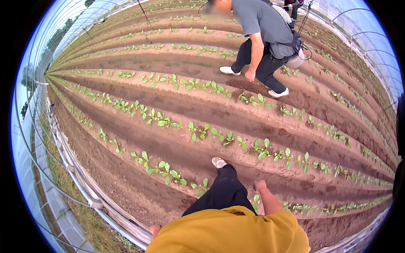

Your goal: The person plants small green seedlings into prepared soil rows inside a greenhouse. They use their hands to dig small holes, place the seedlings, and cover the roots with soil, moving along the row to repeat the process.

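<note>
My right hand [260, 186] hangs over the dark soil furrow, its fingers curled; whether they hold anything cannot be made out. Low at the left, my left hand [155, 230] shows only in part beside my yellow shirt, above bare soil near the tunnel's side. My foot in a light shoe [219, 162] stands in the furrow between two ridges. Leafy green seedlings [164, 172] grow along the ridge on my left, and another row of seedlings [262, 148] lines the ridge ahead. Beneath my right forearm is a small seedling [255, 201].
Across the ridges a co-worker [269, 34] bends over a furrow, a pale bucket [295, 61] at the hip. Further people [295, 8] are behind. Metal hoops and a side rail [95, 204] with plastic film bound the tunnel. Thin cords [145, 15] hang over the far rows.
</note>
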A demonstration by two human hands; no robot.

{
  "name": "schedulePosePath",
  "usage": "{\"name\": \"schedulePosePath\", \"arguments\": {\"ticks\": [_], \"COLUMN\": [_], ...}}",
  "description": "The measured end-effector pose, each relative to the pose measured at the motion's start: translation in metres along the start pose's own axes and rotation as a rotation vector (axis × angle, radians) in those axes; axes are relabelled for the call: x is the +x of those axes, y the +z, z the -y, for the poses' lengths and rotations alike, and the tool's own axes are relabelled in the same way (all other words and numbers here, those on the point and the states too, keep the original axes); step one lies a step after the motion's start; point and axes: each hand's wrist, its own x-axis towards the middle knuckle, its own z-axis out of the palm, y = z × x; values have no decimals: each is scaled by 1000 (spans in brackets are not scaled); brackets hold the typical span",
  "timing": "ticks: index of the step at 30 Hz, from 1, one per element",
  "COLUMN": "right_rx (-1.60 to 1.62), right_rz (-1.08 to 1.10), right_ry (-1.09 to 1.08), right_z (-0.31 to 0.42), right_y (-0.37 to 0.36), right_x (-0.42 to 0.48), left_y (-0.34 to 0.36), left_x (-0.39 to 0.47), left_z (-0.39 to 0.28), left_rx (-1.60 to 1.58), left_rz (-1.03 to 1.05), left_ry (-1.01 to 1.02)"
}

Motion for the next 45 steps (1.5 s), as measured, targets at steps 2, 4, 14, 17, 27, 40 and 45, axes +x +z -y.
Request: {"name": "schedulePosePath", "arguments": {"ticks": [2,4,14,17,27,40,45], "right_rx": [28,54,-44,234,260,-695,-737], "right_rz": [28,29,22,113,260,-265,-277], "right_ry": [13,23,-149,70,229,-234,-175], "right_z": [6,6,-62,17,82,136,157], "right_y": [1,-1,9,13,21,33,38], "right_x": [-4,-3,131,33,24,5,-18], "left_y": [3,2,-27,-37,-19,-6,-45], "left_x": [-4,-5,-12,-27,-44,-36,-71], "left_z": [2,-2,-20,-24,-10,-31,-32], "left_rx": [-3,-16,-119,-138,-354,-600,-564], "left_rz": [8,9,41,116,231,-174,-186], "left_ry": [-10,-14,-36,-107,-248,-755,-690]}}
